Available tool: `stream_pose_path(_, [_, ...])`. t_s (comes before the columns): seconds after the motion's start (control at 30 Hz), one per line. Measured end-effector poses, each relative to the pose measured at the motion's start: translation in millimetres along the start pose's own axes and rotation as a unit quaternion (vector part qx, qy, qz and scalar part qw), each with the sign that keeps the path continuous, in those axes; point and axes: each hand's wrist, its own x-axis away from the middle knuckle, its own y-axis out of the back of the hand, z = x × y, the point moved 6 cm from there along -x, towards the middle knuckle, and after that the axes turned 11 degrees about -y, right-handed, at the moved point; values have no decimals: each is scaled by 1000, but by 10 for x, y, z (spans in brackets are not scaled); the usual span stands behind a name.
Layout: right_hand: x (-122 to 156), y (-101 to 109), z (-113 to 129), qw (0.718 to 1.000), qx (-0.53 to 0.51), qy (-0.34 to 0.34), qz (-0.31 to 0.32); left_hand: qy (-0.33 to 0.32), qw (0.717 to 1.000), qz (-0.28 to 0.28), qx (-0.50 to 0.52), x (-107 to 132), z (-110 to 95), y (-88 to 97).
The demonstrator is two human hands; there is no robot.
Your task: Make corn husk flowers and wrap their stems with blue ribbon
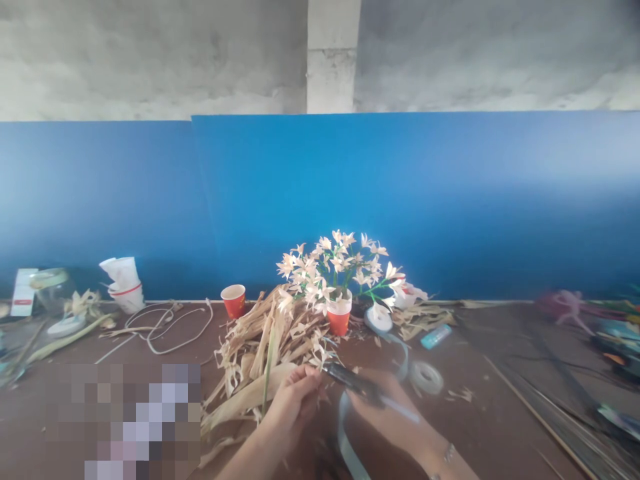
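My left hand point(297, 393) has thumb and fingertips pinched together at the front edge of the husk pile; a pale husk flower point(319, 351) shows just beyond the fingertips. Whether the pinch holds that flower is too small to tell. In my right hand point(385, 400) is a black glue gun point(353, 380), a pale stick jutting from its rear. Its nozzle points left, close to the left fingertips. Dried corn husks point(270, 333) lie heaped beyond my left hand. Behind them, white flowers on green stems point(343, 260) stand in a red paper cup point(339, 321).
Another red cup point(233, 301) stands left of the husks, near a white cable point(165, 333). Rolls of tape point(427, 378) and a light-blue packet point(436, 337) lie to the right. A pale blue ribbon point(346, 437) hangs between my arms. A blue panel point(400, 200) closes off the back.
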Motion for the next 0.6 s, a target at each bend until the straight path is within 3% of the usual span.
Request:
stream_pose_path(0.33, [6,0,-38,1000,-4,2,16,-22,1000,14,10,0,-11,15])
stream_pose_path(0.47, [13,58,-10,1000,-12,-11,-2,-48,990,-10,-130,-62,-14,99])
stream_pose_path(0.6, [-44,269,96,999,13,-20,-41,-119,945,-5,-304,-82,-107,103])
